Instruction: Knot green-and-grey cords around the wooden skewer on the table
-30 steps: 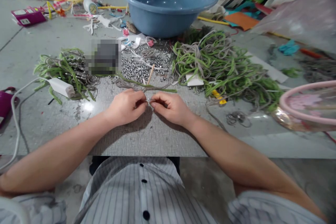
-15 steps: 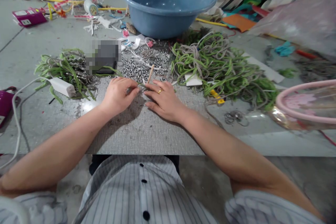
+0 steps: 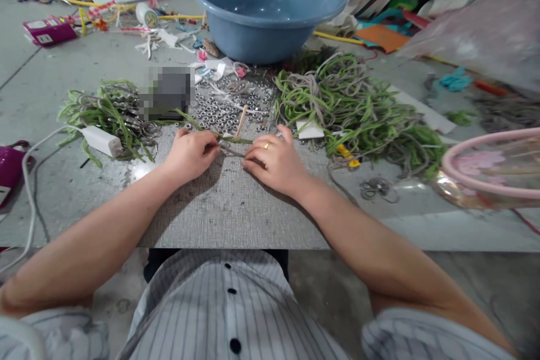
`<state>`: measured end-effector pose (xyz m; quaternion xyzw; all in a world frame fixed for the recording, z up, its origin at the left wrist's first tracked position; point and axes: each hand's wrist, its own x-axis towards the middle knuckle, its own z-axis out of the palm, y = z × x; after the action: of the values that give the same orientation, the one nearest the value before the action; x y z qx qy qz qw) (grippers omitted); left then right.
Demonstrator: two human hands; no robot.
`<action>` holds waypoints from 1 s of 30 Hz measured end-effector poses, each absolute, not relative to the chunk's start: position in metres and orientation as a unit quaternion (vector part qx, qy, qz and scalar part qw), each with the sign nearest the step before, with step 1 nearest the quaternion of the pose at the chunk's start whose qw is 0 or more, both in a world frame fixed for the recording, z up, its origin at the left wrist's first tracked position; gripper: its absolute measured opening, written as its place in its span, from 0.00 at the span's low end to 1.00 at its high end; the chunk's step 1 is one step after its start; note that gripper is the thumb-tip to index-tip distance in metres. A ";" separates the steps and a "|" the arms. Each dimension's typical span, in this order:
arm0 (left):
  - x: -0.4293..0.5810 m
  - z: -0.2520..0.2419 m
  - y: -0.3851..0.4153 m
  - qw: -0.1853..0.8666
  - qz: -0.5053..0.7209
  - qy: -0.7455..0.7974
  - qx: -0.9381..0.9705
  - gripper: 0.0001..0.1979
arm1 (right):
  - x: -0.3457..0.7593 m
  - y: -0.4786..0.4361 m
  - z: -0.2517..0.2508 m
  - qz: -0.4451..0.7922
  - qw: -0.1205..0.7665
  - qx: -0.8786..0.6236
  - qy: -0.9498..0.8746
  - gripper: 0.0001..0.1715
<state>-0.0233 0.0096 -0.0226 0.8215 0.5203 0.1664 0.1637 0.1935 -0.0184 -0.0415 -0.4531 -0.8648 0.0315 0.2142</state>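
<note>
Between my two hands stretches a green and grey cord (image 3: 236, 140), low over the front of the table. My left hand (image 3: 192, 152) is closed on its left part, thumb and fingers pinched together. The right part is pinched in my right hand (image 3: 278, 157), which wears a ring. A green end of the cord slants up to the left beyond my left hand. Just behind the cord stands a thin wooden stick (image 3: 242, 121). Many small metal rings or nuts (image 3: 215, 112) lie scattered behind my hands.
A large blue basin (image 3: 270, 39) stands at the back. Green and grey cords are heaped (image 3: 350, 101) at right, with a smaller cord bundle (image 3: 101, 107) at left beside a white adapter (image 3: 101, 140). A pink-rimmed bag (image 3: 455, 163) sits far right.
My hands have moved apart, the right one shifting to the right. More of the cord now shows, drawn out between them.
</note>
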 end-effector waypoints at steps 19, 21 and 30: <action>-0.020 -0.021 -0.004 0.046 0.129 0.483 0.865 0.09 | 0.233 0.014 -0.040 0.087 0.600 -0.547 -0.577 0.08; -0.018 -0.020 -0.009 0.039 0.121 0.456 0.881 0.10 | 0.245 0.024 -0.042 0.108 0.626 -0.560 -0.531 0.11; -0.010 -0.022 -0.025 0.055 0.129 0.356 0.924 0.12 | 0.249 0.026 -0.021 0.261 0.437 -0.515 -0.690 0.14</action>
<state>-0.0101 -0.0252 -0.0219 0.9240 0.3556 0.1295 0.0548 0.2491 0.0257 -0.0206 -0.5149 -0.6899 0.2612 0.4366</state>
